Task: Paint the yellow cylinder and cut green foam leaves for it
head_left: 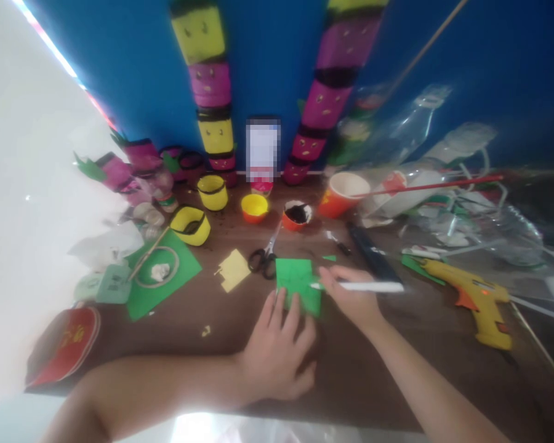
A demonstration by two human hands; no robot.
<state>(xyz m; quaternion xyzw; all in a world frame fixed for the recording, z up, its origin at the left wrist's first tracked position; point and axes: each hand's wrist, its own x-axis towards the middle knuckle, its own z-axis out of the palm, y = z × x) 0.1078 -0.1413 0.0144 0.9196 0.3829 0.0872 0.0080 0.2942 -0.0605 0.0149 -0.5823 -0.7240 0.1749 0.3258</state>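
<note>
The green, roughly square paper sheet point(293, 271) lies on the dark brown surface point(175, 332). The left hand point(279, 354), open with fingers spread, rests at its near edge; the right hand point(356, 309) pinches a slender white pen point(373, 287), its tip at the sheet's right side. Marking seems in hand; the next stroke likely calls for steady paper and a lightly guided tip.

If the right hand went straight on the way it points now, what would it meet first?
Most likely the green paper, just ahead of the right hand; blur leaves unclear whether its white pen touches the sheet.
</note>
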